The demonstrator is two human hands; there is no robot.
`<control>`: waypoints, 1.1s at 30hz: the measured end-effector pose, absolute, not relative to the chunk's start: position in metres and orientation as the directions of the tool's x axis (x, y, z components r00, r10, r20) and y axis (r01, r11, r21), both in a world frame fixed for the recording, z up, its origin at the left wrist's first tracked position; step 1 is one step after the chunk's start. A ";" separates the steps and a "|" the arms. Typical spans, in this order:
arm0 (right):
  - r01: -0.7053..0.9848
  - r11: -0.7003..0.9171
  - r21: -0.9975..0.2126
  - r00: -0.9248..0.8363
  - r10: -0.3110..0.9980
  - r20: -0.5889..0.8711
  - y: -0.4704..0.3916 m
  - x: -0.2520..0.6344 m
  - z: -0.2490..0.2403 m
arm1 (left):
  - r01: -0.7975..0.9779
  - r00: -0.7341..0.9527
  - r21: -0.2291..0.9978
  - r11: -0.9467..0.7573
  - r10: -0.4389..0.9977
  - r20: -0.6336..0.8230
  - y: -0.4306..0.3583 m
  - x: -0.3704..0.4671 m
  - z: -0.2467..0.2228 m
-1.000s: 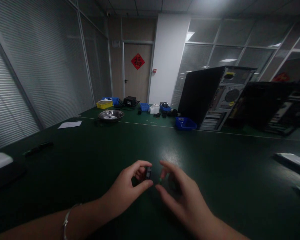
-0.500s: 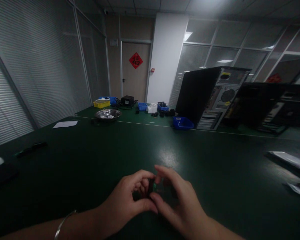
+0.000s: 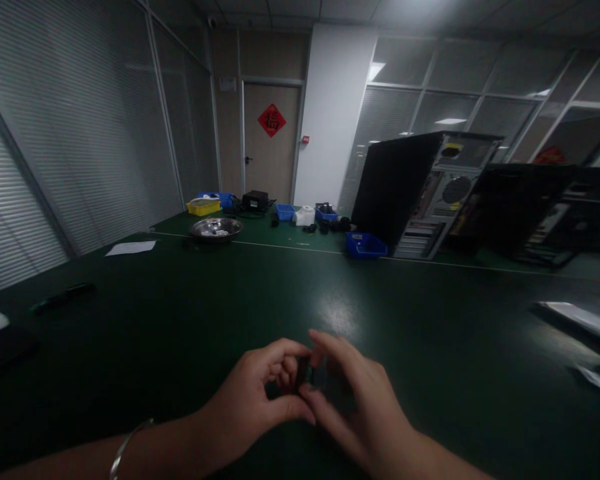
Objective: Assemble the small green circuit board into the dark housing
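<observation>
Between my two hands is a small dark piece with a green face [image 3: 309, 375], too dim and blurred to name. My left hand [image 3: 267, 387] curls around its left side, thumb and fingers closed on it. From the right, my right hand [image 3: 353, 393] grips the same piece, its thumb at the lower edge and its fingertips at the upper edge. Both hands are held low over the dark green table [image 3: 250, 293]. Fingers cover much of the piece.
A metal bowl [image 3: 216, 230] with small white things stands at the back left, near a white paper [image 3: 131, 248]. A blue bin [image 3: 366, 247] sits beside a tall computer case [image 3: 410, 193]. A dark screwdriver-like object [image 3: 63, 297] lies at left, a flat silvery device [image 3: 580, 321] at right.
Barely anything differs. The green face between the fingers looks darker and slightly turned; both hands keep nearly the same place and grip.
</observation>
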State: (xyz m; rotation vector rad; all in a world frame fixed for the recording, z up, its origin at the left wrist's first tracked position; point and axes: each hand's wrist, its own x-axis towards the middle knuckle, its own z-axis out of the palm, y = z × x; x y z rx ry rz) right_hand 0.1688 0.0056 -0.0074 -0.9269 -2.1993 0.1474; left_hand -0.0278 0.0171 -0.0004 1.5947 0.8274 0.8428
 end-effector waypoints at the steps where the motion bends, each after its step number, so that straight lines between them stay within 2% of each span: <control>1: 0.572 0.738 -0.358 -0.474 0.654 0.590 0.005 0.169 -0.008 | 0.080 0.504 0.985 -0.155 0.858 0.094 0.017 -0.028 0.000; 9: 0.596 0.745 -0.301 -0.490 0.634 0.599 0.004 0.172 -0.006 | 0.094 0.508 0.982 -0.163 0.856 0.093 0.016 -0.026 0.001; 22: 0.536 0.735 -0.416 -0.519 0.675 0.524 0.005 0.166 0.006 | 0.113 0.518 0.979 -0.172 0.851 0.090 0.018 -0.029 0.001; 25: 0.547 0.720 -0.428 -0.506 0.691 0.516 0.004 0.167 0.004 | 0.061 0.558 0.987 -0.149 0.825 0.090 0.017 -0.030 0.003; 30: 0.523 0.720 -0.455 -0.518 0.693 0.502 0.005 0.169 0.000 | -0.128 0.580 0.990 -0.052 0.806 0.117 0.021 -0.029 -0.003; 33: 0.504 0.733 -0.456 -0.550 0.680 0.485 0.007 0.169 -0.003 | -0.148 0.596 0.989 0.001 0.798 0.088 0.024 -0.029 -0.006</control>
